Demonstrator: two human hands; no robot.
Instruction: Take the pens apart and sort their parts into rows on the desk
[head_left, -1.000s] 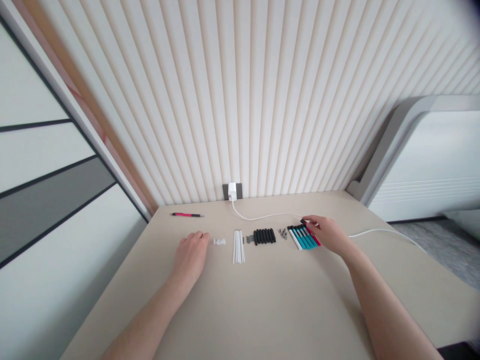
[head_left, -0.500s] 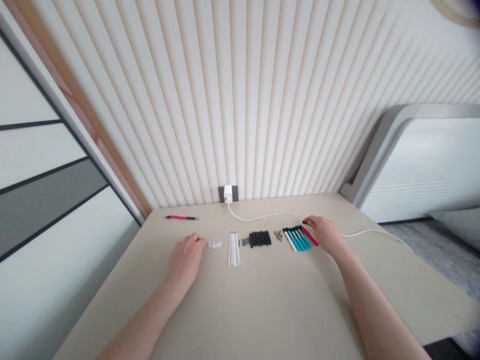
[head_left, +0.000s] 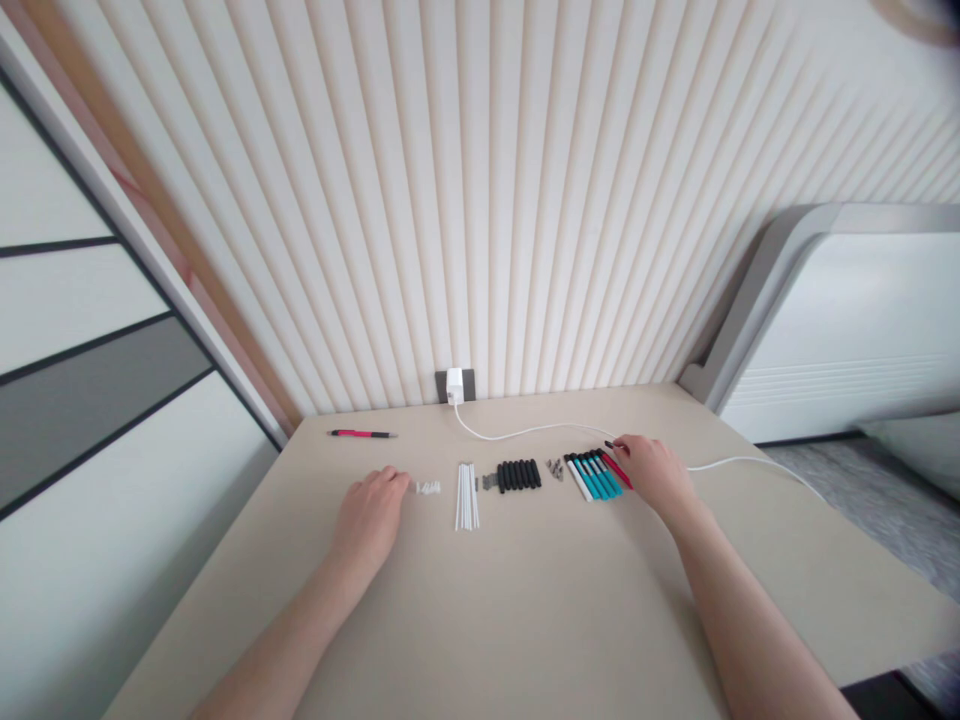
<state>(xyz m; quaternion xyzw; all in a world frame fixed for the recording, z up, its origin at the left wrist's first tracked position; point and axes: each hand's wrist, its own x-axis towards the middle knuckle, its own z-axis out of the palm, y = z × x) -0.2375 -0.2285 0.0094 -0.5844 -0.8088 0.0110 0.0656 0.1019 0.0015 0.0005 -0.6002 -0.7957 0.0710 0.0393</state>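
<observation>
My left hand [head_left: 373, 515] rests on the table with its fingers curled together. Its fingertips are beside a small cluster of white plastic pieces [head_left: 428, 487], and whatever they may hold is hidden. At the right end of the laid-out parts, my right hand [head_left: 652, 474] is closed on a red pen barrel with a black tip [head_left: 609, 444], mostly covered by the fingers. Under it lies another red barrel [head_left: 616, 470], next to a row of teal barrels [head_left: 601, 480] with black ends and one white barrel [head_left: 579, 480].
Between the hands lie thin white tubes [head_left: 466, 497], small grey parts [head_left: 490, 481], black grips [head_left: 519, 475] and metal tips [head_left: 555, 468]. A red-and-black pen [head_left: 363, 434] lies at the back left. A white charger [head_left: 454, 385] with a cable [head_left: 517, 434] is plugged into the wall.
My right hand has lowered the red barrel slightly toward the other red one. My left hand stays in place. The view has shifted a little.
</observation>
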